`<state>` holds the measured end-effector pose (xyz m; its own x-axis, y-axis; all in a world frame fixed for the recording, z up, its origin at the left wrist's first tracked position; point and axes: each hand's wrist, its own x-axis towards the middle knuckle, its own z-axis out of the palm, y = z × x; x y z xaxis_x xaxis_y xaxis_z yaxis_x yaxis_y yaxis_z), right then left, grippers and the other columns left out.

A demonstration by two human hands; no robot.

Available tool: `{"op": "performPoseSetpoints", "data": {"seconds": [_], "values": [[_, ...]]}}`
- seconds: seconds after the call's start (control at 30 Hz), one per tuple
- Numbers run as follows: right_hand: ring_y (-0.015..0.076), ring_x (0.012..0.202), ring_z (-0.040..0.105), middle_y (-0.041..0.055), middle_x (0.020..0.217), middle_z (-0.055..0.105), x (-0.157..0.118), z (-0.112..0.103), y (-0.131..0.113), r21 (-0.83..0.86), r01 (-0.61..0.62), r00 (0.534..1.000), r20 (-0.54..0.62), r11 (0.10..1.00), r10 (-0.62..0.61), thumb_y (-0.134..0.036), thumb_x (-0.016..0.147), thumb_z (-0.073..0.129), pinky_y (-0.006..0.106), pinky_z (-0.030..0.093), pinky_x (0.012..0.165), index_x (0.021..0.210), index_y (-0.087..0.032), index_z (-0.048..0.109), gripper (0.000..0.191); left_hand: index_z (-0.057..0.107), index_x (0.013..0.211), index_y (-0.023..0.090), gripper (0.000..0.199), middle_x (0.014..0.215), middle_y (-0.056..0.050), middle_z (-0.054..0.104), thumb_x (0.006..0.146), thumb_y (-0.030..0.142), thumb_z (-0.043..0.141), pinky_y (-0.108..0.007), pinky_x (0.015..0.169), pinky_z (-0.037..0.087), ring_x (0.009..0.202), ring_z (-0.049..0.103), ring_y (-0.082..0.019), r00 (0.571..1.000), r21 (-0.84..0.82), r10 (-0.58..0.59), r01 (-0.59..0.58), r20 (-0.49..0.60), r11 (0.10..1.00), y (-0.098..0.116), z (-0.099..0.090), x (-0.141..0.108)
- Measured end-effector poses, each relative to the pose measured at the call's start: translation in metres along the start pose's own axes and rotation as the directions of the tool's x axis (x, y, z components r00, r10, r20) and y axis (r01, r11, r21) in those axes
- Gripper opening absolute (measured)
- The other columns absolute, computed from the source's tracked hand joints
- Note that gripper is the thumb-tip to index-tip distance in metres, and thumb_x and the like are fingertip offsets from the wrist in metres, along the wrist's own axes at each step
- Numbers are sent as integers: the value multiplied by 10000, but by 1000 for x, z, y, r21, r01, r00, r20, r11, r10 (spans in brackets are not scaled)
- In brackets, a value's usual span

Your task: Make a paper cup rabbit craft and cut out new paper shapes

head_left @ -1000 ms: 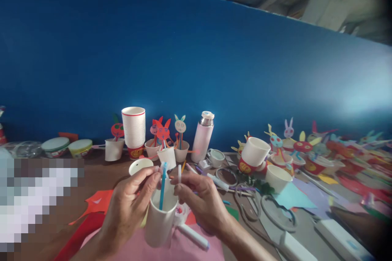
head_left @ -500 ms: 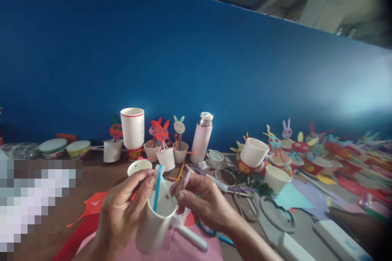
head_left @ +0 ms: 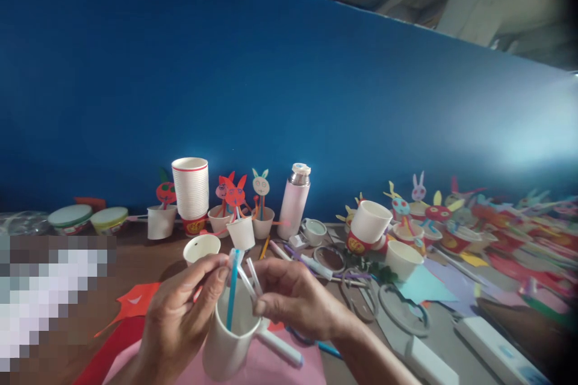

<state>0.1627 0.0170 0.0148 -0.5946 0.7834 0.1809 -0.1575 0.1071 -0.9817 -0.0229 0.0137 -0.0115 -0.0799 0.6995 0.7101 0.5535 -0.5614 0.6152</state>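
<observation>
A white paper cup [head_left: 228, 349] stands in front of me on pink paper. Inside it a blue straw [head_left: 232, 295] leans upright, its top end above the rim. My left hand [head_left: 189, 301] is closed at the cup's left side, thumb and fingertips pinching the straw's top. My right hand [head_left: 295, 298] is closed at the right rim. Between its thumb and fingers is a whitish translucent strip [head_left: 246, 280], bent over, running from the straw's top; it looks like tape. A capped white marker [head_left: 282, 346] lies under the right hand.
Behind the hands stand a stack of paper cups [head_left: 190, 192], cups with paper rabbit figures [head_left: 237, 210] and a pink thermos [head_left: 294, 201]. At right lie grey tape rings [head_left: 404, 310], a white box [head_left: 494, 349] and coloured paper [head_left: 427, 283]. Orange paper [head_left: 135, 301] lies left.
My right hand has lowered a little and turned; the whitish strip now stands bent above its fingers. The left hand still pinches the straw. The whole view has shifted slightly.
</observation>
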Motion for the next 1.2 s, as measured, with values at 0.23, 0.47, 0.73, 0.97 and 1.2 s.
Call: {"op": "performPoseSetpoints", "data": {"seconds": [0.23,0.47,0.73,0.97,1.2], "values": [[47,545,410,-41,637,516,-1,-4,5,64,-44,999,-24,997,46,-352,665,743,156,316,506,784,-129,631,276,675,876,217,211,769,5,754,793,378,564,-173,618,536,677,697,-157,995,-43,-69,72,70,996,-3,-1,-1],[47,463,451,-32,602,539,1,-4,8,-89,-46,996,-75,995,39,-394,683,718,149,351,424,766,-127,654,287,696,835,196,237,771,-18,767,753,397,601,-172,609,544,667,705,-168,995,-61,-80,83,60,995,0,-3,1],[52,443,428,-12,583,566,3,0,13,-149,30,973,-222,988,-63,-406,763,643,165,352,424,809,-123,696,291,690,823,194,197,766,-1,758,769,359,597,-139,603,529,663,692,-146,984,-139,-116,134,133,981,0,-3,4],[48,463,377,-21,520,505,4,2,10,-196,85,964,-231,977,-131,-390,782,627,161,283,423,675,-96,694,320,707,813,182,203,719,-7,744,760,346,599,-166,613,528,638,679,-156,980,-110,-114,134,165,985,3,-3,5],[52,424,428,1,555,585,7,3,15,-116,23,961,-271,993,-54,-425,748,653,162,328,407,723,-107,675,320,704,837,185,195,739,-6,747,747,328,606,-166,613,524,675,686,-169,956,-158,-221,252,192,955,6,0,7]]}}
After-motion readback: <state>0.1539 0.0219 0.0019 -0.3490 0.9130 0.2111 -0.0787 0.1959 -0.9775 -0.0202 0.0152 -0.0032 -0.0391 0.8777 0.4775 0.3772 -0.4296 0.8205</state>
